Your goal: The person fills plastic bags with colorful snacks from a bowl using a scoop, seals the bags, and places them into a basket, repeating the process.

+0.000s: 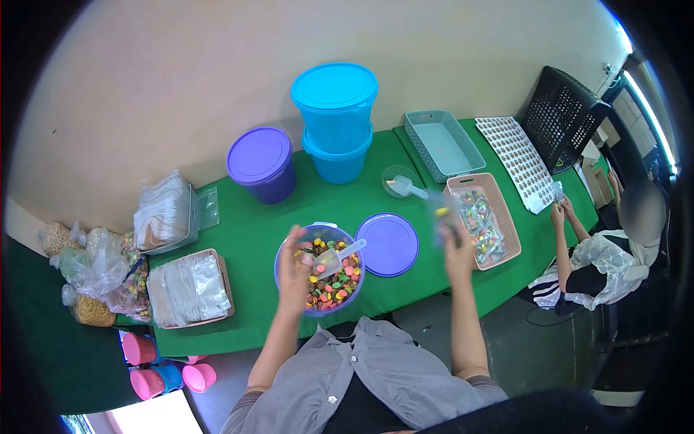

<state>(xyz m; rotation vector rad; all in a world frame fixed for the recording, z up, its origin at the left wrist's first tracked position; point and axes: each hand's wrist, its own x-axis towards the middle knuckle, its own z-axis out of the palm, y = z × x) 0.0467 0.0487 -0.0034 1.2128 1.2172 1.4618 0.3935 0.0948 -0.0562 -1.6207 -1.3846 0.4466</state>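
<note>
My left hand is raised over the left side of a purple tub of colourful candies, fingers apart and holding nothing. A clear scoop rests on the candies. In my right hand is a small clear packet with a few coloured pieces, blurred by motion. That hand is at the left edge of a pink basket of filled packets. Between the tub and my right hand lies a purple lid.
Flat bags fill baskets at the left, beside bulk snack bags. Lidded blue tubs and a purple tub stand behind. A green basket, bowl and sticker sheet lie rightward. A co-worker sits far right.
</note>
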